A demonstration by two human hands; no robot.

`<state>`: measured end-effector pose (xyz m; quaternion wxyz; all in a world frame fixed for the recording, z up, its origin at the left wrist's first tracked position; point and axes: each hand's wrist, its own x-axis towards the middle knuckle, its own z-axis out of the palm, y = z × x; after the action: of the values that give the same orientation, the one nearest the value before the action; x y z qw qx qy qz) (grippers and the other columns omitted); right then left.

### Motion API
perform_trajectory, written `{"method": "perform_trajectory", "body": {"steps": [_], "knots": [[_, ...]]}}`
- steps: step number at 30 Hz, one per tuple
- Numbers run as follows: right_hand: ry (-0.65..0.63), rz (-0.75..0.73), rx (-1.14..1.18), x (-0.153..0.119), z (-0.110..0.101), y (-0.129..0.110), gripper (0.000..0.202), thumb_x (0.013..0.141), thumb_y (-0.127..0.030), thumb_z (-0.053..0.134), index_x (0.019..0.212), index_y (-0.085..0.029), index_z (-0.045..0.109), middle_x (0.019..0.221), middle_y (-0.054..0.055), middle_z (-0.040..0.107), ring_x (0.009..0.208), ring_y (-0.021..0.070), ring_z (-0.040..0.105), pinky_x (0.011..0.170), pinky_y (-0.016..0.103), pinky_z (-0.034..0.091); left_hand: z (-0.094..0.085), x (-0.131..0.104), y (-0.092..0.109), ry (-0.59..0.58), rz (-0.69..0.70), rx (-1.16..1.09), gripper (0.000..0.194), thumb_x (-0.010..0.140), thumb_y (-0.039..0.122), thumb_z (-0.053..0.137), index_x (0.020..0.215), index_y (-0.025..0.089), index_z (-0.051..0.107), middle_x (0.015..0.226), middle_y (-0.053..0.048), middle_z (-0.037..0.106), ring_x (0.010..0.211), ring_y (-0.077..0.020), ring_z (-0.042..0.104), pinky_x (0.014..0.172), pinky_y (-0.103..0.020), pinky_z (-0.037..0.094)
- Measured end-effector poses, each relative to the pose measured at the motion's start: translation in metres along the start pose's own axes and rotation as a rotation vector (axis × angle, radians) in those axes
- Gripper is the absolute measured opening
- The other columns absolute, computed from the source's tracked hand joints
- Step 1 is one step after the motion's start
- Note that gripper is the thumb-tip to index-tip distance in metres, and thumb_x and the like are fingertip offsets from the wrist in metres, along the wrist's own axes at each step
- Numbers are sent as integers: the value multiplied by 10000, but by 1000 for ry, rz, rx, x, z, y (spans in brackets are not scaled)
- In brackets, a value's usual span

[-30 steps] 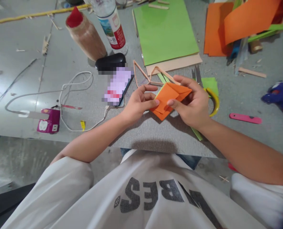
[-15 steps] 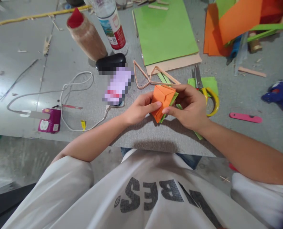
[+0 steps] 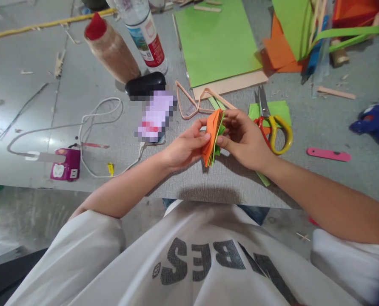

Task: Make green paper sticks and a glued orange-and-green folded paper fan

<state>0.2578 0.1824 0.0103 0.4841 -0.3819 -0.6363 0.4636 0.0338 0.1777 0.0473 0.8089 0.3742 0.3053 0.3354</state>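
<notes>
A folded orange and green paper piece [image 3: 212, 135] is held upright above the table's front part, its layered edges turned toward the camera. My left hand [image 3: 189, 146] pinches its orange side, thumb on the front. On the green side, my right hand [image 3: 242, 134] grips it between thumb and fingers; some fingertips are hidden behind the paper. Yellow and red scissors [image 3: 280, 134] lie just right of my right hand, over green paper pieces [image 3: 285, 109]. Behind the paper piece, thin bent wooden strips [image 3: 187, 100] form two pointed loops.
Green sheets [image 3: 217, 42] lie at the back. A bottle [image 3: 147, 42], a brown container [image 3: 114, 53], a black case [image 3: 146, 84] and a phone [image 3: 156, 114] stand or lie left. A pink cutter [image 3: 328, 154] and blue object [image 3: 377, 121] are right.
The folded paper has turned from showing its broad orange face to nearly edge-on. My right hand has shifted slightly left. At the back right, the large orange sheet has changed position, exposing more green.
</notes>
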Motion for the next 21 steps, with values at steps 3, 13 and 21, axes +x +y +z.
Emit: {"method": "perform_trajectory", "body": {"steps": [3,13,21], "knots": [[-36,18,70,0,0,-1,747,847,-727,1046,1378,-362,667,1042,-7,767,840,195,740,671,332,651,2,1,0,-16,76,65,595,912,569,1009,1366,306,729,1284,-71,857,1138,-260,870,947,-398,719],[92,-5,4,5,-10,-3,742,805,-672,1095,1327,-330,693,985,-19,764,778,174,708,627,321,611,-6,4,12,65,206,201,657,870,610,1040,1361,261,777,1200,-98,884,1166,-299,885,1019,-450,734],[144,-17,27,11,-15,-7,683,773,-736,1095,1182,-336,723,1033,13,829,858,220,740,687,392,634,-17,7,11,143,360,302,679,810,604,1094,1320,281,783,1343,-100,864,1308,-297,843,1084,-420,703]]}}
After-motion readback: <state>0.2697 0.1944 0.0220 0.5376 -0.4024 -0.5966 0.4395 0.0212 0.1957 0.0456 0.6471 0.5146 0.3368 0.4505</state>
